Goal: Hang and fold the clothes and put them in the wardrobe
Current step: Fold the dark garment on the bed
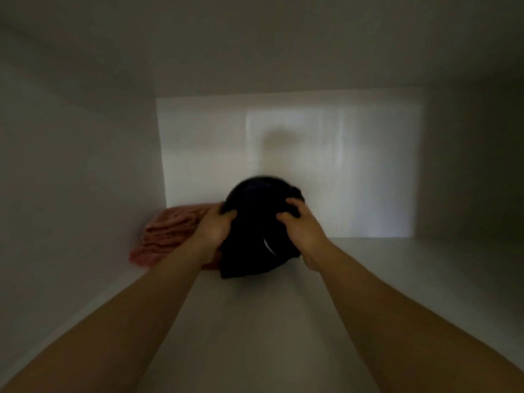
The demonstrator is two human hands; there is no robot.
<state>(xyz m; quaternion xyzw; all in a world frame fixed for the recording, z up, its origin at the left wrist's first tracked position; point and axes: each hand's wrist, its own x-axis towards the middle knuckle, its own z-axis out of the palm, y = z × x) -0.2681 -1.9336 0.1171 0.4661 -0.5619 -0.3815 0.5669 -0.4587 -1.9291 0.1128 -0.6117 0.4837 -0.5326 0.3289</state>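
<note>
Both my arms reach deep into a white wardrobe compartment [368, 279]. A folded black garment [255, 222] with a small white mark is held up over the shelf, its lower edge near the shelf surface. My left hand [215, 229] grips its left side, fingers curled over the top edge. My right hand [300, 225] grips its right side the same way. A folded pink garment [167, 236] lies on the shelf against the left wall, right beside the black one and partly hidden behind my left hand.
The compartment's left wall [79, 194], back wall [354, 165] and right wall [467, 165] close in the space. Bare white shelf stretches to the right of the black garment and toward me. The light is dim.
</note>
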